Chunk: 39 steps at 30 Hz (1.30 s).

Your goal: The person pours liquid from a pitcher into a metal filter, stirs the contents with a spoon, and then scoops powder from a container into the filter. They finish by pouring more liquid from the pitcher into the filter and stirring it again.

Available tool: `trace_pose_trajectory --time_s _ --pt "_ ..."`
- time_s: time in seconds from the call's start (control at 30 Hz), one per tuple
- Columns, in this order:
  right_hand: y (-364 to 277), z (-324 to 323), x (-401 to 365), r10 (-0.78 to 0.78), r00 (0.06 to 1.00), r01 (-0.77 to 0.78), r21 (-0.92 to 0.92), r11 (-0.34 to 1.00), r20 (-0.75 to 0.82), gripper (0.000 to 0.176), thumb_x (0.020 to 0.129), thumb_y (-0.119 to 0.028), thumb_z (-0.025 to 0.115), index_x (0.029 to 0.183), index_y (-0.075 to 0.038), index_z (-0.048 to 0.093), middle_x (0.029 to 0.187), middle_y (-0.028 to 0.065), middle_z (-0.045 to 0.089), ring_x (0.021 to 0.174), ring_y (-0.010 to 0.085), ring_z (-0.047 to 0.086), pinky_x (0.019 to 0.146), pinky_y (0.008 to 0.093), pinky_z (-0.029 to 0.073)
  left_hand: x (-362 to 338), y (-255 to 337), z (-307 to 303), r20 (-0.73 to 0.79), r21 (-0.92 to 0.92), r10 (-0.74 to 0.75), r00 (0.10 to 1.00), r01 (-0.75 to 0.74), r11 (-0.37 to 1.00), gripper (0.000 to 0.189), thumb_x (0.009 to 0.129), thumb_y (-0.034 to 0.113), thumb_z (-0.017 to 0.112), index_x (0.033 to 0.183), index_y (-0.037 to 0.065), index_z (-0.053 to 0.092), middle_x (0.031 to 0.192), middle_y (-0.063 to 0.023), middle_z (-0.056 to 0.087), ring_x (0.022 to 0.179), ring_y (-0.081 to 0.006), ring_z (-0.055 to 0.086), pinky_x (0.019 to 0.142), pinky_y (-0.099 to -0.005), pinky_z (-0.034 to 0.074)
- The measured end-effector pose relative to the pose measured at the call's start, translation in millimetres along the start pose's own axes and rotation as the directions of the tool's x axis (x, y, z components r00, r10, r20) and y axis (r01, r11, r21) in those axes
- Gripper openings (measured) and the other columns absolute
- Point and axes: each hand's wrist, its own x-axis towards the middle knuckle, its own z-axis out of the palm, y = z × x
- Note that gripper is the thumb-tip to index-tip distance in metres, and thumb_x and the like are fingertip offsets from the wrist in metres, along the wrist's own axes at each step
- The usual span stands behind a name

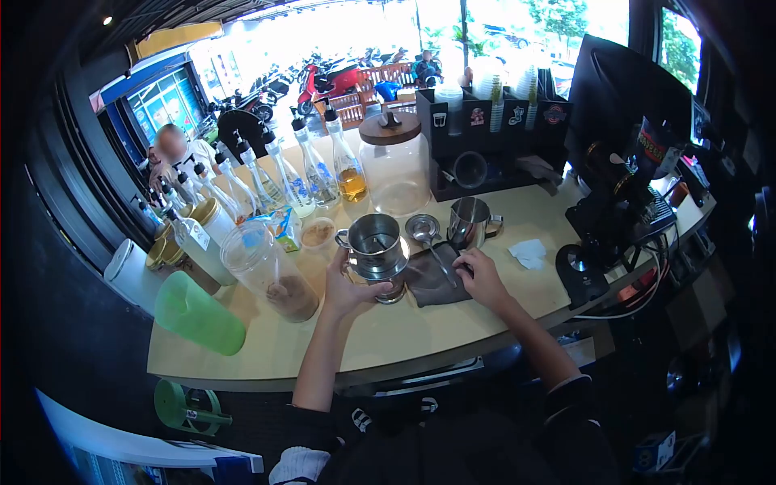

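Note:
My left hand [349,284] is wrapped round the lower part of a shiny metal coffee dripper [375,244], with its thumb across the front. The dripper stands upright over a small metal base or cup [390,293]. My right hand [482,276] has its fingers curled together over a folded dark cloth [428,283]. Beside those fingertips runs the handle of a metal spoon [441,257]; whether they grip it is hidden. Behind the cloth lies a small round metal strainer or lid [421,228]. A metal pitcher [469,222] stands just beyond my right hand.
Left on the counter [388,347] are a clear container with brown powder [279,283], a green jug [198,315] and several pump bottles [319,174]. A wooden-lidded jar [396,166], cup organiser [493,121], white tissue [529,254] and black machine [606,194] stand around. A person [186,153] is at far left.

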Motion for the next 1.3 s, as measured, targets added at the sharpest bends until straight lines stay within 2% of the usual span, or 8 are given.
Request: trace_pose_trajectory --time_s 0.43,0.47,0.57,0.77,0.97,1.1,1.17,1.3 --pt "21 -32 -8 0.123 0.984 -0.13 -0.052 0.99 -0.131 0.016 0.077 0.005 0.056 0.089 0.001 0.065 0.09 0.0166 0.058 0.084 0.0332 0.059 0.076 0.0394 0.047 21 5 24 0.045 -0.073 -0.036 0.998 0.039 0.997 0.096 0.05 0.022 0.092 0.13 0.002 0.045 0.123 -0.0102 0.056 0.117 -0.0215 0.052 0.105 -0.0377 0.037" --pt "25 -34 -9 0.121 0.984 -0.129 -0.051 0.99 -0.132 0.016 0.077 0.005 0.056 0.089 0.001 0.065 0.09 0.0166 0.058 0.084 0.0332 0.059 0.076 0.0394 0.047 24 5 29 -0.009 -0.036 0.064 0.998 -0.065 0.997 0.083 0.051 0.027 0.092 0.12 0.004 0.052 0.108 -0.0077 0.063 0.105 -0.0195 0.059 0.096 -0.0372 0.044" --pt "34 -37 -12 0.155 0.975 -0.162 -0.032 0.986 -0.162 0.016 0.077 0.006 0.055 0.089 0.002 0.065 0.09 0.0167 0.057 0.083 0.0335 0.059 0.076 0.0398 0.046 31 7 37 0.005 -0.084 0.047 0.999 -0.046 0.995 0.083 0.052 0.027 0.092 0.12 0.004 0.051 0.108 -0.0075 0.063 0.105 -0.0194 0.059 0.096 -0.0373 0.043" --pt "31 -38 -18 0.095 0.972 -0.104 -0.034 0.994 -0.214 0.014 0.077 0.006 0.056 0.089 0.004 0.063 0.089 0.0166 0.055 0.081 0.0342 0.058 0.074 0.0407 0.046 45 -4 49 0.051 -0.138 0.066 0.997 -0.058 0.989 0.087 0.053 0.027 0.092 0.124 0.006 0.046 0.113 -0.0079 0.06 0.108 -0.0198 0.057 0.098 -0.0378 0.042" --pt "28 -39 -21 0.077 0.973 -0.088 -0.041 0.995 -0.215 0.016 0.078 0.004 0.057 0.094 0.002 0.061 0.092 0.0161 0.054 0.083 0.0339 0.057 0.076 0.0413 0.046 45 -3 48 0.06 -0.051 0.064 0.996 -0.061 0.997 0.098 0.052 0.026 0.092 0.131 0.006 0.038 0.12 -0.0095 0.056 0.114 -0.0217 0.053 0.1 -0.0393 0.04" --pt "24 -40 -23 -0.043 0.955 0.002 -0.14 0.99 -0.293 0.015 0.077 0.001 0.06 0.092 0.001 0.061 0.093 0.0143 0.054 0.085 0.0325 0.056 0.077 0.0411 0.045 39 -12 42 0.039 -0.002 0.089 0.995 -0.089 0.996 0.104 0.054 0.029 0.091 0.137 0.005 0.032 0.125 -0.012 0.051 0.118 -0.0245 0.05 0.101 -0.041 0.038" --pt "16 -41 -20 -0.106 0.94 0.044 -0.193 0.98 -0.324 0.014 0.077 0.0 0.062 0.091 0.001 0.06 0.093 0.0137 0.054 0.085 0.0322 0.056 0.077 0.0409 0.044 28 5 37 -0.044 0.052 0.104 0.994 -0.101 0.993 0.109 0.055 0.031 0.09 0.141 0.005 0.027 0.13 -0.0148 0.048 0.121 -0.0269 0.048 0.101 -0.0418 0.038" --pt "-12 -36 -13 -0.288 0.862 0.2 -0.242 0.95 -0.417 0.012 0.075 0.0 0.065 0.084 -0.002 0.058 0.088 0.0134 0.054 0.08 0.0302 0.055 0.071 0.0398 0.042 -2 27 17 -0.102 0.242 0.162 0.981 -0.134 0.961 0.091 0.069 0.024 0.082 0.141 0.005 0.03 0.132 -0.0153 0.048 0.122 -0.0256 0.048 0.099 -0.0405 0.04"
